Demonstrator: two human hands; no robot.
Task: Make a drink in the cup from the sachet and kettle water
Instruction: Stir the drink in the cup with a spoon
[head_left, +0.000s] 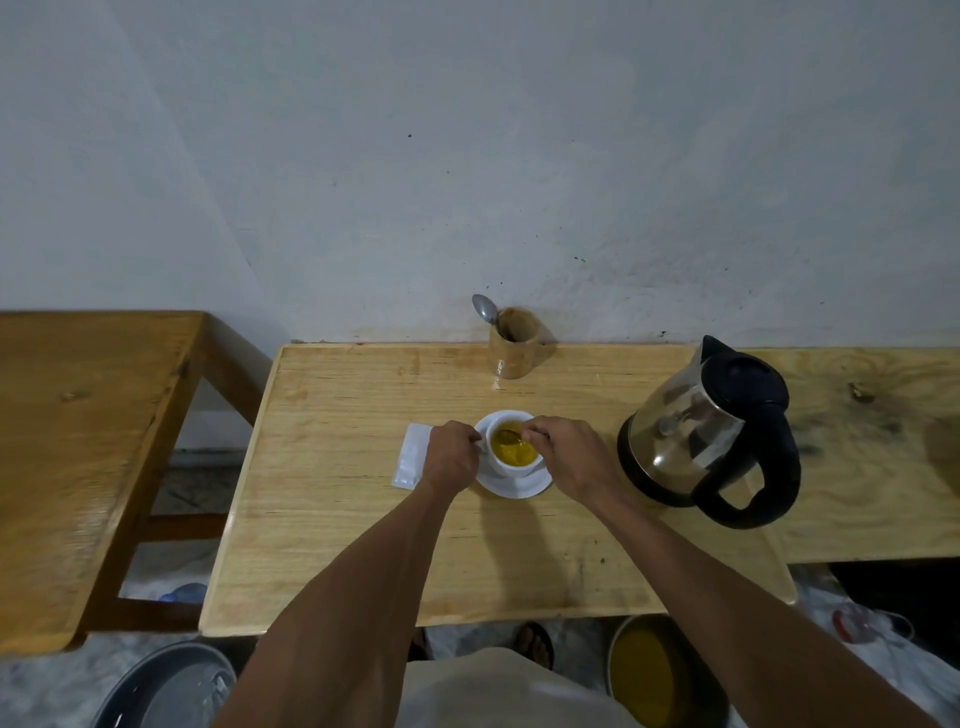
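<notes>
While the left hand (451, 457) pinches the fragile white china cup (511, 441) by its handle, the right hand (563, 457) grips a small metal spoon (511, 438) in the yellow drink.

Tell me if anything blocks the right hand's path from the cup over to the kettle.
Nothing visible does. The right hand holds a spoon in the cup, and only bare table lies between the cup's saucer and the kettle to its right.
</notes>
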